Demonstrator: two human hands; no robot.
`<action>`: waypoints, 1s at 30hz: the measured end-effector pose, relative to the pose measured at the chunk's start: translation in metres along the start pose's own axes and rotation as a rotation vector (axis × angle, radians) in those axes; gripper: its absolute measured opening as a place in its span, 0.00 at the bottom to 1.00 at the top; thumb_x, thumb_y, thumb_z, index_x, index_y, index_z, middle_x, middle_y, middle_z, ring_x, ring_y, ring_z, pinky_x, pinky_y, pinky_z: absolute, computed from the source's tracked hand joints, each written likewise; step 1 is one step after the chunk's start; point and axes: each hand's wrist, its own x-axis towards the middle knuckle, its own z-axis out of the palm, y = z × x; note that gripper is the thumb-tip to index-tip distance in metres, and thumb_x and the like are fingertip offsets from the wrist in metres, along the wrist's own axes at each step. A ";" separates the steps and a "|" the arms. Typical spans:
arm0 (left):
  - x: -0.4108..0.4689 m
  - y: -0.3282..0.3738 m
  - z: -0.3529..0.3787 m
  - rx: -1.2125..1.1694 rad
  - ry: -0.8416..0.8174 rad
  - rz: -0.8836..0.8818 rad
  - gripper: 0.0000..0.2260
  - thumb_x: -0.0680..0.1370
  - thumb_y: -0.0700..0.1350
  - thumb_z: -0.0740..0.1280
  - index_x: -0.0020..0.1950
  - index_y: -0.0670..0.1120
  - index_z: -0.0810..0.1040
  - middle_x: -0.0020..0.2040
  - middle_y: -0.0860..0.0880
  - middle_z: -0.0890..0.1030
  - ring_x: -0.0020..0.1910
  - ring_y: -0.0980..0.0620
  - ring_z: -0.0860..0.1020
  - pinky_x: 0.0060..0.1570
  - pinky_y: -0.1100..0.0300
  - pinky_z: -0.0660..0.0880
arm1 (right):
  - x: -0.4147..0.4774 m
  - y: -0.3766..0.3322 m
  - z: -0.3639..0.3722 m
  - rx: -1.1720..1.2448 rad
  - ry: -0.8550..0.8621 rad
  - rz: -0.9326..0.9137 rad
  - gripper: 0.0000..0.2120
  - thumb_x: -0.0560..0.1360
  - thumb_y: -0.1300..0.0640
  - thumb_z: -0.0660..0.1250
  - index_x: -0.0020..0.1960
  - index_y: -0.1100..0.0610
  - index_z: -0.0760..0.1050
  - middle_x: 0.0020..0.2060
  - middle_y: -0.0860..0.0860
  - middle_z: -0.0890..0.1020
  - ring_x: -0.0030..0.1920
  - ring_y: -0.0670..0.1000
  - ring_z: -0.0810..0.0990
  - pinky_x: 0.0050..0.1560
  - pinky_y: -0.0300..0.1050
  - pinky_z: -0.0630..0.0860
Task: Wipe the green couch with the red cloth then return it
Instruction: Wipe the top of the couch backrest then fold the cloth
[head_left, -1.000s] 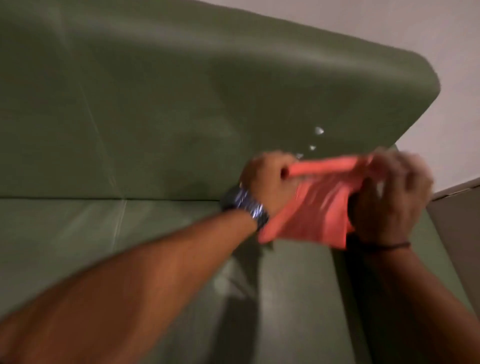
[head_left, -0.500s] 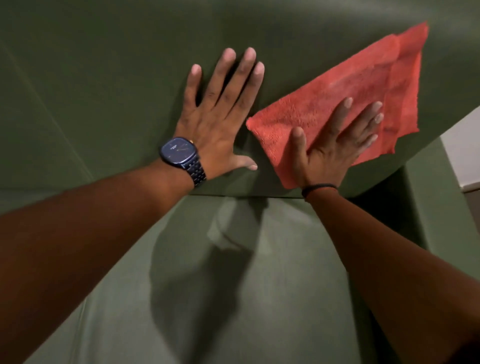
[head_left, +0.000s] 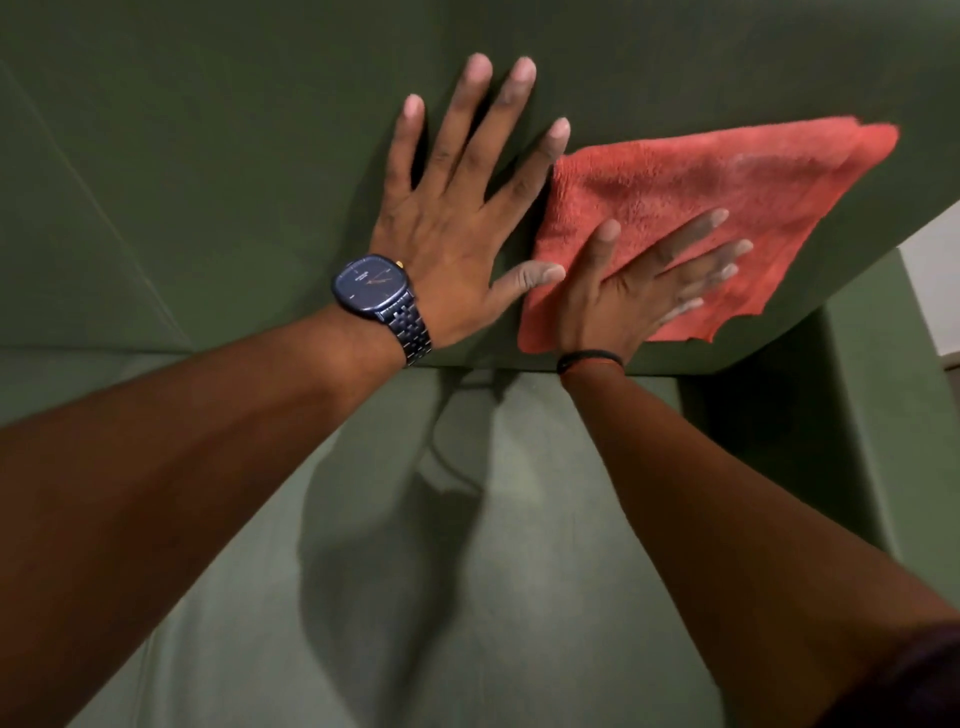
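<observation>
The fingers (head_left: 696, 244) of the right hand (head_left: 631, 291) lie flat and spread, released, pinning the red cloth (head_left: 691, 192) against the green couch (head_left: 208, 156) backrest rather than grasping it; the left hand (head_left: 457, 228), just beside, is splayed bare on the upholstery, holding nothing; with only palm pressure, the cloth could bunch beyond the fingertips or slip down onto the seat below the wrists; counted: one cloth, two hands, one wristwatch (head_left: 371, 286), one couch.
</observation>
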 end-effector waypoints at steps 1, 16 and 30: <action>-0.005 0.001 -0.003 -0.001 -0.001 -0.003 0.35 0.74 0.65 0.60 0.73 0.46 0.59 0.74 0.39 0.60 0.72 0.39 0.55 0.68 0.39 0.50 | -0.008 -0.007 0.005 0.013 -0.020 0.004 0.43 0.73 0.30 0.47 0.76 0.60 0.46 0.75 0.67 0.43 0.74 0.66 0.40 0.69 0.70 0.44; -0.102 -0.073 -0.088 -0.301 0.122 -0.445 0.08 0.67 0.49 0.72 0.37 0.47 0.77 0.38 0.46 0.80 0.40 0.43 0.76 0.37 0.54 0.63 | -0.062 -0.099 -0.017 -0.356 -0.107 -0.597 0.33 0.63 0.44 0.73 0.67 0.46 0.71 0.72 0.61 0.65 0.72 0.65 0.57 0.67 0.65 0.55; -0.509 -0.300 -0.398 0.059 0.070 -0.847 0.17 0.71 0.55 0.57 0.40 0.45 0.80 0.37 0.44 0.81 0.41 0.41 0.77 0.37 0.51 0.66 | -0.490 -0.419 0.033 0.135 -1.022 -1.327 0.14 0.67 0.52 0.58 0.42 0.59 0.78 0.36 0.59 0.81 0.36 0.61 0.80 0.29 0.48 0.73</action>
